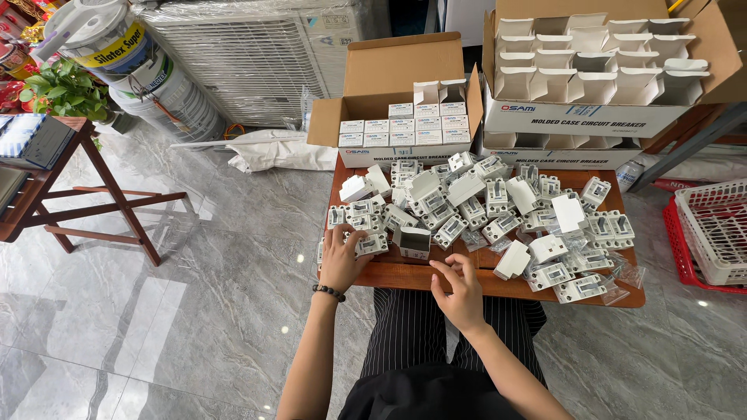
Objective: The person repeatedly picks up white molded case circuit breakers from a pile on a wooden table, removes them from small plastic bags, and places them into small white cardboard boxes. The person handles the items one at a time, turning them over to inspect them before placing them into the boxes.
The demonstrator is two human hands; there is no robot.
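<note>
- Left hand [340, 260]: at the near left edge of the wooden table [436, 278], fingers curled onto a white circuit breaker [372, 244], which it grips; beaded bracelet [328, 292] on the wrist.
- Right hand [459, 289]: at the near edge, fingers loosely bent, holding nothing; just beside a small open white carton [414, 241].
- Table top: a dense heap of loose breakers [498, 204] and small cartons.
- Behind the table: an open cardboard box [405, 117] of packed cartons; to its right a larger box [599, 74] of open empty cartons.
- Far right: red and white baskets [712, 233].
</note>
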